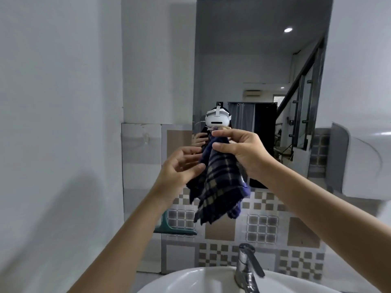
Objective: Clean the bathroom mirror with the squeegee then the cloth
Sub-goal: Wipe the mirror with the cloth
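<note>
As I read the head view, the plaid cloth hangs in front of the lower part of the bathroom mirror, above the washbasin. My right hand holds it: thumb and forefinger pinch the gathered top, the remaining fingers curled behind the fabric. My left hand has its fingers loosely spread, the tips touching the cloth's left edge, gripping nothing firmly that I can see.

The cloth is dark blue with pale checks, soft and limp, falling in folds to a ragged lower edge. I judge it light, compliant and unlikely to slip; it wants bunching into a pad in the palm, taken by the middle rather than a corner, before it meets the glass.

The mirror is flat, frameless and hard, probably slick. Below it, patterned glossy tiles, a chromed faucet, and a smooth white basin. No squeegee is visible.
</note>
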